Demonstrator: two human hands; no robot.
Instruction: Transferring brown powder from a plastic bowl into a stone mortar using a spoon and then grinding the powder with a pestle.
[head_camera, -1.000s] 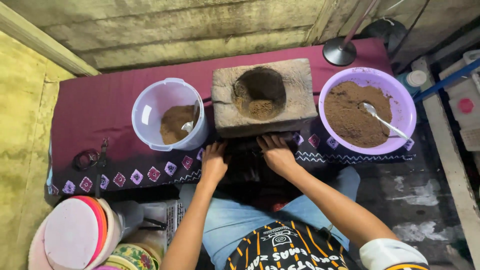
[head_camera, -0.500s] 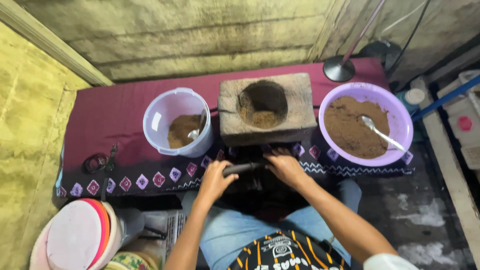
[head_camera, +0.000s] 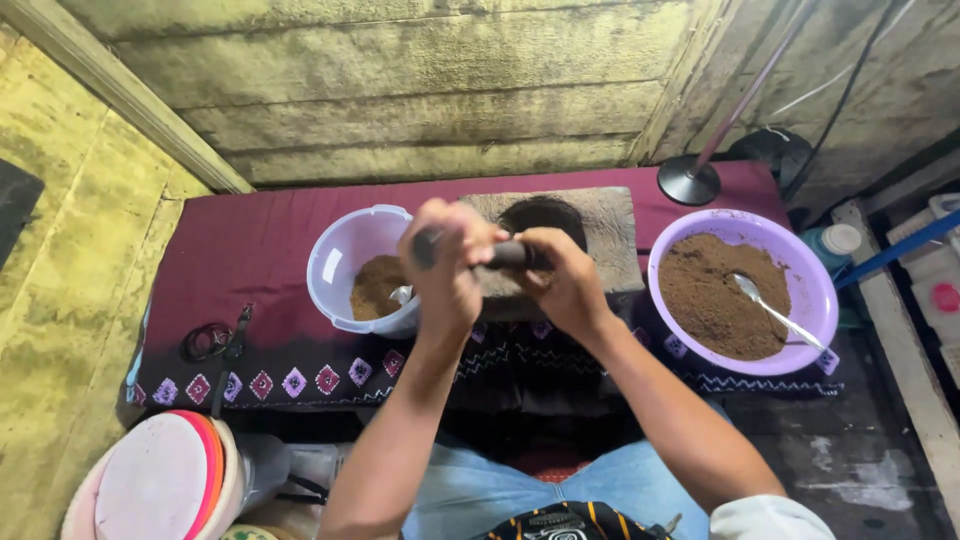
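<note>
Both my hands grip a dark metal bar (head_camera: 503, 254), held level above the stone mortar block (head_camera: 610, 232). My left hand (head_camera: 447, 268) wraps the bar's left end and my right hand (head_camera: 562, 278) holds its right part. The block's round hollow (head_camera: 545, 213) shows dark behind my hands; what lies inside it is hidden. To the left stands a pale lilac bucket (head_camera: 345, 258) with brown powder and a spoon in it. On the right sits a purple bowl (head_camera: 811, 277) full of brown powder with a metal spoon (head_camera: 775, 311).
Everything rests on a maroon cloth (head_camera: 240, 250) with a patterned border, against a rough wooden wall. A metal stand base (head_camera: 689, 179) sits behind the bowl. Black rubber bands (head_camera: 205, 341) lie at the left. Stacked plastic lids (head_camera: 150, 480) and containers crowd the lower left.
My hands picked the dark bar up from my lap and raised it to above the stone block. The camera tilted, so the whole scene slid down in view.
</note>
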